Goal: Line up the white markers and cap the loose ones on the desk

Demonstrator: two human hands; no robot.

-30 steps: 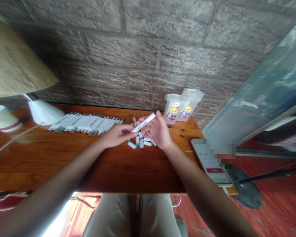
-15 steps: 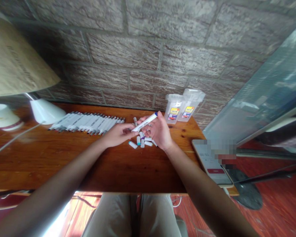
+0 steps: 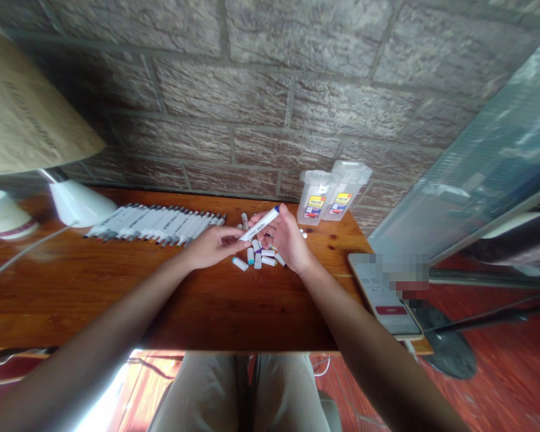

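Note:
A white marker (image 3: 260, 224) with a dark blue end slants up to the right above the wooden table. My left hand (image 3: 213, 247) pinches its lower left end between thumb and fingers. At the upper blue end, the thumb of my right hand (image 3: 292, 240) presses, with the other fingers curled behind the barrel. Below and around the marker lie several loose marker caps (image 3: 239, 264), white with coloured ends. Some of them are partly hidden by my right hand. Left of my hands, a long row of white markers (image 3: 153, 223) lies side by side.
Two clear plastic cases (image 3: 315, 198) with yellow labels stand by the brick wall. At the right table edge lies a tablet (image 3: 387, 300). A lamp (image 3: 78, 204) with its cord and a white cup (image 3: 4, 213) are at the left.
The marker's blue end has shifted slightly left and the marker tilts a little more steeply, my right hand moving with it. The whole view has drifted slightly.

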